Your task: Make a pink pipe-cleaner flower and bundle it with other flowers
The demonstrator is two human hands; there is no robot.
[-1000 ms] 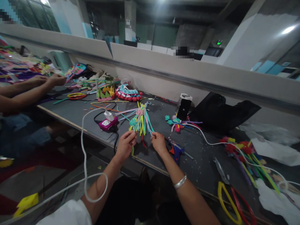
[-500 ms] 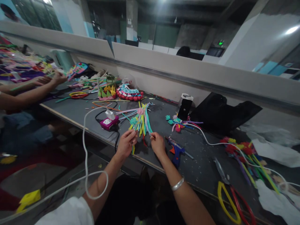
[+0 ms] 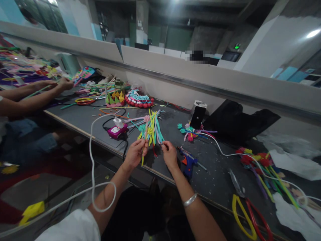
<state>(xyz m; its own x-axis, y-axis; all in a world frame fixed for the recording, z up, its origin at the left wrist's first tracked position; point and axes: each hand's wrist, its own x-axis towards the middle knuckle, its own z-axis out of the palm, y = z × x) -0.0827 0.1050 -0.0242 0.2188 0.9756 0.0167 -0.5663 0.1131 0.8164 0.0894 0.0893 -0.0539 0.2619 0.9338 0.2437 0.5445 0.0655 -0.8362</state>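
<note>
My left hand (image 3: pixel 136 150) is closed around the stems of pipe cleaner flowers. A pink flower (image 3: pixel 146 118), a teal flower (image 3: pixel 142 128) and a yellow flower (image 3: pixel 150 130) rise above its fingers. My right hand (image 3: pixel 169 152) pinches the lower end of a pale blue pipe cleaner at the side of a loose bunch of pipe cleaners (image 3: pixel 158 129). That bunch is yellow, teal and lilac and lies fanned out on the table behind both hands. Just right of my right hand lies a blue glue gun (image 3: pixel 190 162).
Scissors (image 3: pixel 244 207) lie near the front edge at right. A phone (image 3: pixel 197 117) leans behind finished flowers (image 3: pixel 189 130). A purple power adapter (image 3: pixel 117 130) trails a white cable (image 3: pixel 91 160) across my left side. A co-worker's hands (image 3: pixel 57 83) hold a green strip at far left.
The pink flower has shifted slightly left, and the yellow flower now shows more plainly beside it. Both hands stay in nearly the same place. The co-worker's hands have moved a little.
</note>
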